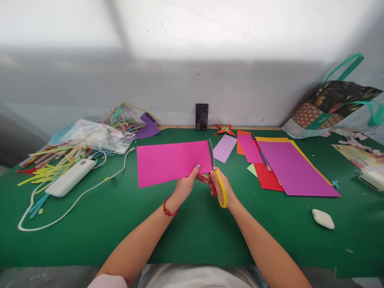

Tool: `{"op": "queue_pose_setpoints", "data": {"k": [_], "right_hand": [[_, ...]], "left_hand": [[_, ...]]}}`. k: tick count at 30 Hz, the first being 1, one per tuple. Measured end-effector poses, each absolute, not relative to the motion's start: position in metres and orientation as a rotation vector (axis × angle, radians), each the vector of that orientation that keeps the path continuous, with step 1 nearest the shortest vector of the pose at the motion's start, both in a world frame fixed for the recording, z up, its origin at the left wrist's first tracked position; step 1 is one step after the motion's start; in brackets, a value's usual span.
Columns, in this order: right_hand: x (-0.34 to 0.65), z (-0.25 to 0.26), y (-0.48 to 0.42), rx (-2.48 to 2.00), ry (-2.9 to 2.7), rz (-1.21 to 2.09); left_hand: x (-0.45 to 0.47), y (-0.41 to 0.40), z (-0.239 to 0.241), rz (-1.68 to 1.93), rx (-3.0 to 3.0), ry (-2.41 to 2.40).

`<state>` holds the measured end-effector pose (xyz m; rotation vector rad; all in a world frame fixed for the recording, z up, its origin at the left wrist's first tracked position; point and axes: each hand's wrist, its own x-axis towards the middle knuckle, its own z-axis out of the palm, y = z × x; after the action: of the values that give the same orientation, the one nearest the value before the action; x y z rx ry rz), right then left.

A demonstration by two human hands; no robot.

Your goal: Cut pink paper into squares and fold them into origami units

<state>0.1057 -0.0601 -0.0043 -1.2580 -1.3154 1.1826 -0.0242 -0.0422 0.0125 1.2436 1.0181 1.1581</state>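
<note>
A bright pink sheet of paper [171, 162] is held above the green table by my left hand [187, 184], thumb on top and fingers beneath its lower right edge. My right hand [223, 186] grips scissors [222, 192] with yellow and red handles. The scissor blades point away from me along the sheet's right edge; whether they have cut into it I cannot tell. Beyond the blades lies a small lilac paper [225, 149]. Part of my left fingers is hidden under the pink sheet.
At left are a white power bank [71, 178] with a cable, paper strips [60, 158] and a plastic bag [97, 134]. A phone [201, 117] leans on the wall. Purple paper [300, 170], a pen [265, 160], a white case [323, 219] and a patterned bag [327, 108] are at right.
</note>
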Motion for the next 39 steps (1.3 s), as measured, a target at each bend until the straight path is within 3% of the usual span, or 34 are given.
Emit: {"op": "queue_pose_setpoints", "data": {"k": [39], "right_hand": [[0.1059, 0.0008, -0.0640, -1.274, -1.321, 1.195]], "left_hand": [[-0.0225, -0.0447, 0.0160, 1.159, 1.199, 1.094]]}}
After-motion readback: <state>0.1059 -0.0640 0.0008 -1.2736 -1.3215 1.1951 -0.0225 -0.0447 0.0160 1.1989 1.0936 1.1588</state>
